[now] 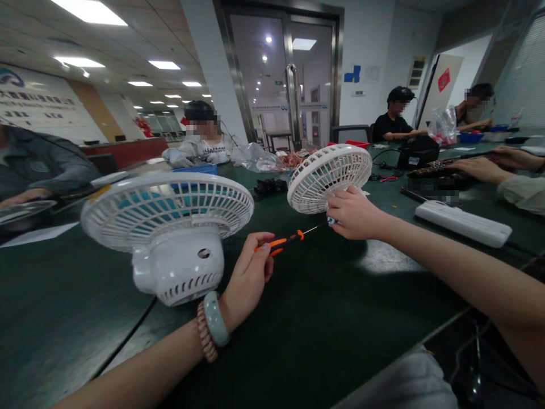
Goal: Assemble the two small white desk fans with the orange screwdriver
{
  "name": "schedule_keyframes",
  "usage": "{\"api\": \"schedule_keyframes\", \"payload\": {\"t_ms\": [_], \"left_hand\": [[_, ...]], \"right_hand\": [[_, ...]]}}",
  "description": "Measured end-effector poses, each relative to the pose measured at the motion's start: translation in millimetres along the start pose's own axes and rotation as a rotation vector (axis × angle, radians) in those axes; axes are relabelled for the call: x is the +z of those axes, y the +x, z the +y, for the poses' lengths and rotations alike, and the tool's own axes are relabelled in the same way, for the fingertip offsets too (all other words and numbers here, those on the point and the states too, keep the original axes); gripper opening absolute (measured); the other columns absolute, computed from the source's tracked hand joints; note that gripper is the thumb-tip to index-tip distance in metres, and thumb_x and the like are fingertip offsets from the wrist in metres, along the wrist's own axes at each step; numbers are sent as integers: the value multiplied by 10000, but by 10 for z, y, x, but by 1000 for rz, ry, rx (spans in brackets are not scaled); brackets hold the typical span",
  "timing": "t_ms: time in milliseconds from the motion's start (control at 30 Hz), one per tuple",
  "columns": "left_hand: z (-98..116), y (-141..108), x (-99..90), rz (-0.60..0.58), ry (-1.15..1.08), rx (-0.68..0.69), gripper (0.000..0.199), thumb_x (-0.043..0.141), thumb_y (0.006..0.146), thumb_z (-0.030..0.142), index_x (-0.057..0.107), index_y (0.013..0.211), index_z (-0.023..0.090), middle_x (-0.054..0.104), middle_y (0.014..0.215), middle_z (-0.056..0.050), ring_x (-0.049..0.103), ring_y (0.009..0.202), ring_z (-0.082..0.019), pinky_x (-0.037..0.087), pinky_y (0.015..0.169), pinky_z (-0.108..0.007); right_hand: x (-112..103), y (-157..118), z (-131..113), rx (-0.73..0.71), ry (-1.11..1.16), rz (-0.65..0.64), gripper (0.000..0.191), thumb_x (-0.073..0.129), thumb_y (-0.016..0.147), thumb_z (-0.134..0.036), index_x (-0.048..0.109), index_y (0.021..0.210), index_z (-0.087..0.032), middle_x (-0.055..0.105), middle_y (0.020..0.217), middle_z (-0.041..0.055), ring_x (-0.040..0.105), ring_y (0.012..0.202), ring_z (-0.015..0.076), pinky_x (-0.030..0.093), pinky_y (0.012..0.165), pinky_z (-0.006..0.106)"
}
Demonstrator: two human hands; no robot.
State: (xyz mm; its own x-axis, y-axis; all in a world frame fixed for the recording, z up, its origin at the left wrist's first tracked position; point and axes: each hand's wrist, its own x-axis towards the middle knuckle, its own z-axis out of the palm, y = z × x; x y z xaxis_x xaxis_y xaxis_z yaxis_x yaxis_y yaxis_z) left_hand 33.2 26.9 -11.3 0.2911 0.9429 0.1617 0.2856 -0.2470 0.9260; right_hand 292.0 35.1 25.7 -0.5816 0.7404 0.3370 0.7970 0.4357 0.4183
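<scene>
- Screwdriver, orange and black handle, silvery shaft; in left fingers;
- Farther fan, white, radially ribbed; at right fingers;
- Nearer fan, white, turquoise blades; left of left fingers;
- Bangle, pale grey-green; bracelet, brown; both below left fingers;
- Tabletop, dark green; beneath all fingers;
- Power strip, white; right of right fingers

I'm in an office doubling as a workshop: ceiling light panels, glass doors and a lettered sign surround people at a cable-strewn green table.
</scene>
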Motion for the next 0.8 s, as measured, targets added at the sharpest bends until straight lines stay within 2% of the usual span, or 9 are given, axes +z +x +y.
{"api": "schedule_keyframes", "payload": {"t_ms": [267, 533, 800], "left_hand": [[27, -35, 16, 15, 12, 10, 335, 319, 841, 419, 399, 1081, 199, 411, 526, 68, 390, 444, -89, 330, 411, -195], [-24, -19, 21, 1, -103, -37, 269, 318, 840, 368, 403, 1050, 222, 328, 528, 82, 287, 432, -71, 258, 396, -175], [-25, -11, 23, -3, -115, -23, 251, 326, 816, 331, 409, 1026, 221, 316, 552, 76, 287, 453, -77, 262, 402, -181]], "right_hand": [[-4, -3, 0, 0, 2, -1, 263, 441, 798, -312, 624, 845, -128, 577, 926, 122, 434, 902, 241, 228, 754, 367], [4, -6, -1, 3, -6, 13, 264, 434, 798, -311, 623, 841, -133, 576, 918, 115, 438, 903, 242, 231, 736, 362], [8, -5, 5, 2, 9, 7, 263, 432, 799, -309, 621, 844, -132, 575, 927, 120, 436, 901, 241, 228, 737, 361]]}}
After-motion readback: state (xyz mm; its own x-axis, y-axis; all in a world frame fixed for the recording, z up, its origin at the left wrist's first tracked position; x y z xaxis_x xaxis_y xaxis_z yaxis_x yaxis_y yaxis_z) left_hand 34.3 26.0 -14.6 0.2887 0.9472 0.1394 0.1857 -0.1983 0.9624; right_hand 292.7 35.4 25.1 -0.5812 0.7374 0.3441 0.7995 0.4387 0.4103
